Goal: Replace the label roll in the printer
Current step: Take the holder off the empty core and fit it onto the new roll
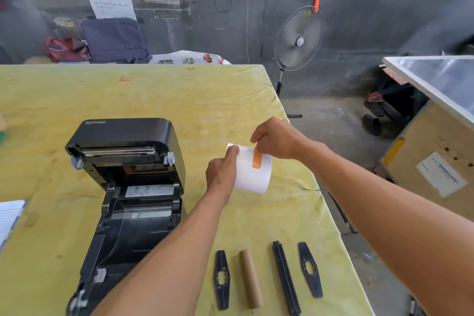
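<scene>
The black plastic label printer (133,187) stood on the yellow-covered desk (179,97) with its lid swung up and its roll bay showing no roll, so the removal half of the job looked done. The spent brown cardboard core (251,278) lay near the desk's front edge, beside the long black spindle bar (286,277) and between the two flat black guide plates (221,278), all apart from one another. The fresh white label roll (252,177) was held above the desk just right of the printer: the left hand (221,172) gripped its left end with curled fingers, while the right hand (275,140) pinched at the top of the orange tape strip (256,159) sealing the loose end. By my judgement the unsealing was the step in hand. Left to do were threading the bar through the roll, fitting the plates, seating it in the bay, feeding the labels and closing the lid.
</scene>
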`<action>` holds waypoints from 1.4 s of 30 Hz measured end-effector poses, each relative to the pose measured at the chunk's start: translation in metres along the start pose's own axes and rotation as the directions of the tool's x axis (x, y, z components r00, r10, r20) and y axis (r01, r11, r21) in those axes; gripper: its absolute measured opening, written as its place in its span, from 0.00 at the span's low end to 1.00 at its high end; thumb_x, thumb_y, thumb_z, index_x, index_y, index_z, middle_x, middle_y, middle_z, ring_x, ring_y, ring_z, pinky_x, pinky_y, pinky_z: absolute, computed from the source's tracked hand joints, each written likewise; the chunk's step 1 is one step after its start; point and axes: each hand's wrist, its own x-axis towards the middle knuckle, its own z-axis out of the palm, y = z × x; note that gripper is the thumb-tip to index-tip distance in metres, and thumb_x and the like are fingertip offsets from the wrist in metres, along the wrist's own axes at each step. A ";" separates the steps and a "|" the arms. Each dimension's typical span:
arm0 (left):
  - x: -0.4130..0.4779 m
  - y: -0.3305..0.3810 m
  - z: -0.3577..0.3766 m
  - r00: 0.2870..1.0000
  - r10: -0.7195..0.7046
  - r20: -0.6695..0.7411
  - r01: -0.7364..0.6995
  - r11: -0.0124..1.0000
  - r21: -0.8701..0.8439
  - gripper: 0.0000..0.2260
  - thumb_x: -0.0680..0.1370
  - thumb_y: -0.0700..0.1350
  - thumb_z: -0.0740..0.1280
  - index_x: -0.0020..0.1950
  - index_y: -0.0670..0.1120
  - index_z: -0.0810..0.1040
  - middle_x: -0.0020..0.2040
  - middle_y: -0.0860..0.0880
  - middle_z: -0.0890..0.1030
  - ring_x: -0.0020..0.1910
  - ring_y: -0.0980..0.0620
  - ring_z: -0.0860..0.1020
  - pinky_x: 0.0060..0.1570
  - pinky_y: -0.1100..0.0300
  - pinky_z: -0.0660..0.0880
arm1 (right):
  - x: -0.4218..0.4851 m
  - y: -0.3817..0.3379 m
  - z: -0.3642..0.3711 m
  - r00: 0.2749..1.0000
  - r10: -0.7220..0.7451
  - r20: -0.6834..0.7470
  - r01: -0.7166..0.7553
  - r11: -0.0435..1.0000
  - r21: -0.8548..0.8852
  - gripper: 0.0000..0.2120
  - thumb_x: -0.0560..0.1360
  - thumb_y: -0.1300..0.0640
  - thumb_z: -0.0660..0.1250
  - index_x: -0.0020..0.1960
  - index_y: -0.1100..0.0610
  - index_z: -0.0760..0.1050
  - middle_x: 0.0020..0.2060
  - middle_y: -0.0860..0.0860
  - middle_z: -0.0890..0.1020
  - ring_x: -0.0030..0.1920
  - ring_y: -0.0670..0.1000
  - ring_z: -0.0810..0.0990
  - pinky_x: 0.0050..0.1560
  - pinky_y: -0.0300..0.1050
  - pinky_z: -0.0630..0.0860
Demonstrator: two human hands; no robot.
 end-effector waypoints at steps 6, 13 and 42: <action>-0.002 0.004 0.000 0.998 -0.056 -0.006 0.056 0.998 -0.006 0.23 0.65 0.64 0.62 0.39 0.43 0.76 0.42 0.45 0.79 0.44 0.41 0.80 0.47 0.47 0.79 | -0.007 -0.003 -0.003 0.999 -0.046 -0.015 0.046 0.999 -0.008 0.13 0.72 0.67 0.65 0.51 0.58 0.86 0.39 0.48 0.82 0.43 0.52 0.81 0.43 0.43 0.78; -0.003 0.003 -0.005 0.994 -0.111 -0.018 0.110 0.992 -0.059 0.22 0.64 0.63 0.62 0.41 0.43 0.76 0.42 0.45 0.79 0.42 0.42 0.79 0.43 0.50 0.78 | -0.015 0.003 -0.006 0.999 -0.052 -0.002 0.052 0.999 0.008 0.12 0.72 0.63 0.66 0.43 0.52 0.87 0.25 0.35 0.78 0.29 0.36 0.77 0.26 0.27 0.67; -0.013 -0.004 0.006 0.986 -0.141 0.092 0.149 0.985 -0.086 0.20 0.67 0.61 0.64 0.44 0.44 0.77 0.42 0.45 0.80 0.37 0.45 0.80 0.34 0.57 0.75 | -0.051 0.016 -0.013 0.992 0.120 0.022 -0.121 0.948 0.295 0.10 0.78 0.67 0.60 0.47 0.60 0.79 0.45 0.54 0.84 0.48 0.57 0.86 0.50 0.51 0.84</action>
